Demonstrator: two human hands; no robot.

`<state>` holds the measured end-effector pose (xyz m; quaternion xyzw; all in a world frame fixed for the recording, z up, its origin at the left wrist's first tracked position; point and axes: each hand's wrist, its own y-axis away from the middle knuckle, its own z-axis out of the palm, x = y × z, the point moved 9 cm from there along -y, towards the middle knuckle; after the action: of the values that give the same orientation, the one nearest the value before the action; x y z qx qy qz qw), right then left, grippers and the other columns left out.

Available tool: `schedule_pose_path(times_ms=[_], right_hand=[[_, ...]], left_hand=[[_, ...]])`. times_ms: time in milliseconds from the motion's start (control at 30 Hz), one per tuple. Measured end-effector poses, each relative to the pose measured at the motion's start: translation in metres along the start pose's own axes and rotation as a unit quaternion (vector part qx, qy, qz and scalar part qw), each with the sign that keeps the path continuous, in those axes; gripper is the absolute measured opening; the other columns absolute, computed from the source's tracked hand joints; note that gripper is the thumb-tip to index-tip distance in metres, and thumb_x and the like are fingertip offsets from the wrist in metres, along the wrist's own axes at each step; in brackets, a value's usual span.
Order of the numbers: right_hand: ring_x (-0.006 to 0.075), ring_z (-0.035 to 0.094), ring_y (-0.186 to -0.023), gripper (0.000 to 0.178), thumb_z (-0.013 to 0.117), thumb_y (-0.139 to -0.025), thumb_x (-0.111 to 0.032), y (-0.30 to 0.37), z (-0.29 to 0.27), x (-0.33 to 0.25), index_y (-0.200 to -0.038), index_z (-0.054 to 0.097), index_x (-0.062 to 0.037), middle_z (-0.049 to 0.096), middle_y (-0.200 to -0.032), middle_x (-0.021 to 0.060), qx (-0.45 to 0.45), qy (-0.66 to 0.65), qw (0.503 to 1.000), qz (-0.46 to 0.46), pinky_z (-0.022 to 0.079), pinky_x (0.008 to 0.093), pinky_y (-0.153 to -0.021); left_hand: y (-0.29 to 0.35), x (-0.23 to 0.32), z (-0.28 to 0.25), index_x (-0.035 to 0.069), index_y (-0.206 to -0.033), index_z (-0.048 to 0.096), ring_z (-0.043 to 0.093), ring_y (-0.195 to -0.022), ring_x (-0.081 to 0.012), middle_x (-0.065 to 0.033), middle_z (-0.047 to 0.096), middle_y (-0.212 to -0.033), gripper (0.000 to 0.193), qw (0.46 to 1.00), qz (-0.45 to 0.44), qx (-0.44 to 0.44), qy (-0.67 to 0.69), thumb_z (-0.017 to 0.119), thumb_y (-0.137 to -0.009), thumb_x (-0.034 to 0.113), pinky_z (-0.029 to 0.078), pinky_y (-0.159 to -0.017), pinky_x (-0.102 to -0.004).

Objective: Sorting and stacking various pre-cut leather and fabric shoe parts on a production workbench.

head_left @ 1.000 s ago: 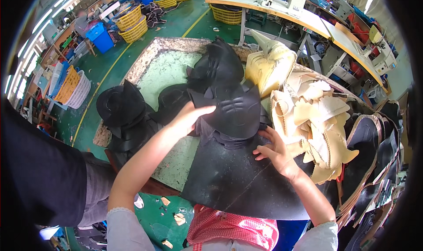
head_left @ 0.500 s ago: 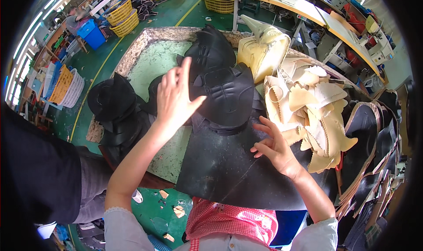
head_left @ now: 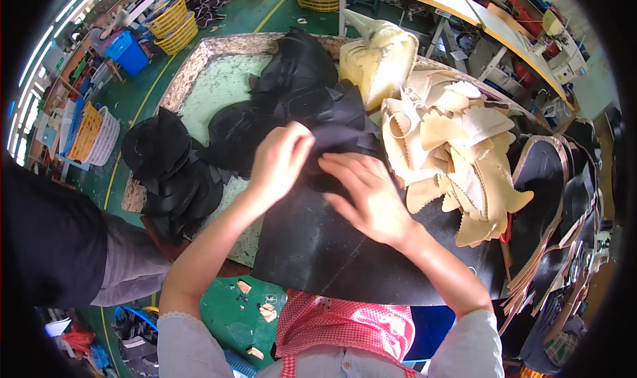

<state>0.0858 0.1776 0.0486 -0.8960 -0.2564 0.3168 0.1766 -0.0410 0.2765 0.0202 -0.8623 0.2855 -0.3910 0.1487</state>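
Several dark, shaped black leather pieces (head_left: 239,136) are heaped on the far part of the table. At the near edge of this heap, my left hand (head_left: 282,162) is closed, its fingertips pinched at a black leather piece (head_left: 342,134). Its exact grip is partly hidden by the curled fingers. Just to the right, my right hand (head_left: 368,195) lies palm down with fingers stretched out and thumb apart, over the near side of the same piece. Under both hands spreads a flat black sheet (head_left: 318,245).
Cream zigzag-edged pieces (head_left: 458,152) are piled at right, beside a yellowish wrapped bundle (head_left: 378,63). Black strips (head_left: 541,185) hang at the far right. Another black stack (head_left: 159,146) stands at the left edge, near a person in dark clothes (head_left: 53,238).
My left hand has come down and nearer, its spread fingers now curled in. My right hand has moved left and away from me onto the black piece. The view has shifted slightly.
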Motion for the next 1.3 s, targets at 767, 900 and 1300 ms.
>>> schedule_pose_path(times_ms=[767, 900, 1300], right_hand=[[0.0159, 0.064, -0.104, 0.018, 0.058, -0.099, -0.01, 0.13, -0.135, 0.185, -0.112, 0.064, 0.0007, 0.068, -0.11, 0.006, 0.377, -0.512, 0.721, 0.277, 0.048, 0.0328, -0.1], [0.0112, 0.063, -0.099, 0.017, 0.061, -0.098, -0.012, 0.161, -0.109, 0.147, -0.11, 0.067, -0.0009, 0.069, -0.103, 0.0023, 0.265, -0.45, 0.782, 0.34, 0.048, 0.0295, -0.095], [0.0144, 0.057, -0.115, 0.023, 0.054, -0.101, -0.012, 0.212, -0.139, 0.157, -0.123, 0.057, -0.007, 0.062, -0.121, 0.0035, 0.523, -0.576, 0.571, 0.261, 0.044, 0.0334, -0.103]], left_hand=[[0.068, 0.124, 0.085, 0.001, -0.123, 0.058, 0.061, -0.088, -0.01, -0.008, 0.068, -0.113, 0.029, 0.928, -0.047, -0.212, 0.303, 0.062, -0.095, 0.003, 0.049, -0.072, -0.0223], [0.029, 0.158, 0.107, 0.006, -0.144, 0.042, 0.054, -0.116, -0.0282, -0.0154, 0.055, -0.134, 0.064, 0.961, 0.105, -0.107, 0.231, 0.064, -0.085, 0.0, 0.044, -0.097, -0.0365], [0.006, 0.194, 0.183, 0.009, -0.116, 0.064, 0.061, -0.11, -0.0267, -0.0084, 0.069, -0.111, 0.035, 0.959, 0.233, -0.133, 0.095, 0.071, -0.082, 0.014, 0.039, -0.105, -0.0428]])
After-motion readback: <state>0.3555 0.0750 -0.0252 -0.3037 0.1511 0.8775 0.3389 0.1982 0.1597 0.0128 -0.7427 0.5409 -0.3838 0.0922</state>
